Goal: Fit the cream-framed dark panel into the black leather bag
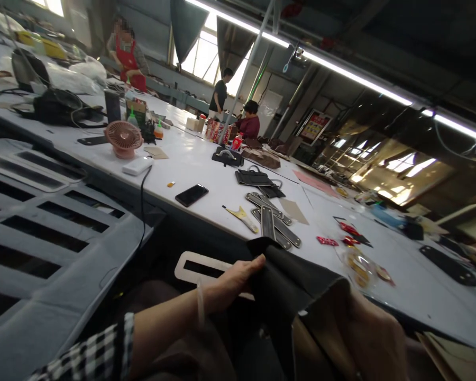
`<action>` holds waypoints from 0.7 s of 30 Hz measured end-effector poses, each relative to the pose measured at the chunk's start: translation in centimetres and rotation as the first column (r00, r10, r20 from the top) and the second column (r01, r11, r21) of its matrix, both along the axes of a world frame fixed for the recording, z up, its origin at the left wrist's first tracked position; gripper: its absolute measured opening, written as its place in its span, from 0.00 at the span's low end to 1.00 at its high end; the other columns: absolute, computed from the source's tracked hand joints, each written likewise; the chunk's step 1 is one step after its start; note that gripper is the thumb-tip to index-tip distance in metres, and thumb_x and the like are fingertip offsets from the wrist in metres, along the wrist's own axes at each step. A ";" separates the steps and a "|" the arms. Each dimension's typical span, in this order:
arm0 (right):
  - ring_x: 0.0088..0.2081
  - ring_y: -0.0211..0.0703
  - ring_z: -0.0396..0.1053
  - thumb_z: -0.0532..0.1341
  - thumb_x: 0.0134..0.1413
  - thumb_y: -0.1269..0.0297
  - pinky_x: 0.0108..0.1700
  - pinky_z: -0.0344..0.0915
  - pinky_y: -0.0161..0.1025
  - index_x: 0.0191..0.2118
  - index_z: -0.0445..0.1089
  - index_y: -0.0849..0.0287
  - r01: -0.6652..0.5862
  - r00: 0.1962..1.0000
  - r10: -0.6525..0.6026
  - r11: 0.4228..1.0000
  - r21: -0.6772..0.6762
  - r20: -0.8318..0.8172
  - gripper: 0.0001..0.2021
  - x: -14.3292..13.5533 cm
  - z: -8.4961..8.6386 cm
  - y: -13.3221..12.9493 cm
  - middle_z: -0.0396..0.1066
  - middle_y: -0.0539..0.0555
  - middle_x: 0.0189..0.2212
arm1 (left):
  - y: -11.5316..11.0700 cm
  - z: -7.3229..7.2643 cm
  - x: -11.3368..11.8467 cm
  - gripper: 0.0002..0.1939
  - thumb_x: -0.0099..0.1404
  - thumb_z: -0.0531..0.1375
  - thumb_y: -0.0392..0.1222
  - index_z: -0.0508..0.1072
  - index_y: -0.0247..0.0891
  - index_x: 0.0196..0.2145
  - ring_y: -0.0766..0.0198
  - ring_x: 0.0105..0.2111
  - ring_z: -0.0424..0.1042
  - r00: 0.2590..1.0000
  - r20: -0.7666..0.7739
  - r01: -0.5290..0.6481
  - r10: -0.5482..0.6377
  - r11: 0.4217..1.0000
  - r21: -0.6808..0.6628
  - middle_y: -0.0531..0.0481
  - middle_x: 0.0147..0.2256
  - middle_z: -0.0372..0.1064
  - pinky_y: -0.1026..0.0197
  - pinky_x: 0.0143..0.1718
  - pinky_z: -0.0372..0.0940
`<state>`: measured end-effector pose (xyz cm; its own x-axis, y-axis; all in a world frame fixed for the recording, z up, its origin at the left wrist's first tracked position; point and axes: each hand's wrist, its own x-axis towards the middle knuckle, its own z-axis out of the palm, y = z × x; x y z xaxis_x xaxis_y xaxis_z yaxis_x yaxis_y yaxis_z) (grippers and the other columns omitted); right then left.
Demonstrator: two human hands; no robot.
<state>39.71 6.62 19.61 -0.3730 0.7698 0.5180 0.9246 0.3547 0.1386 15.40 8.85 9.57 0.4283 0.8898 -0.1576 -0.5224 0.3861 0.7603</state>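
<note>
1. Right hand is nearest, blurred, at the folded side of the black sheet; I cannot tell how its fingers close.
2. Left hand grips the sheet's other edge, thumb on top. The sheet is held before the table's near edge.
3. If the two hands pull unevenly, the fold could crease or slip, I think.
4. If the sheet swings forward, its far corner could push the straps.
5. Below the left wrist is a pale frame; a low forearm could knock it.
6. On the white table are a phone near the edge, a fan and a yellow tool.
7. Behind, three people are near the far tables, under long lamps and bright windows.
</note>
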 end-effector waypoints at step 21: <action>0.28 0.43 0.68 0.53 0.59 0.78 0.27 0.46 0.39 0.33 0.68 0.61 -0.044 0.969 0.082 0.986 -0.162 0.235 0.09 -8.1 1.6 6.7 0.71 0.53 0.26 | 1.7 -1.0 -3.8 0.18 0.62 0.60 0.44 0.70 0.41 0.51 0.60 0.34 0.73 0.996 0.076 0.051 -0.040 0.985 -0.162 0.49 0.35 0.74 0.61 0.33 0.67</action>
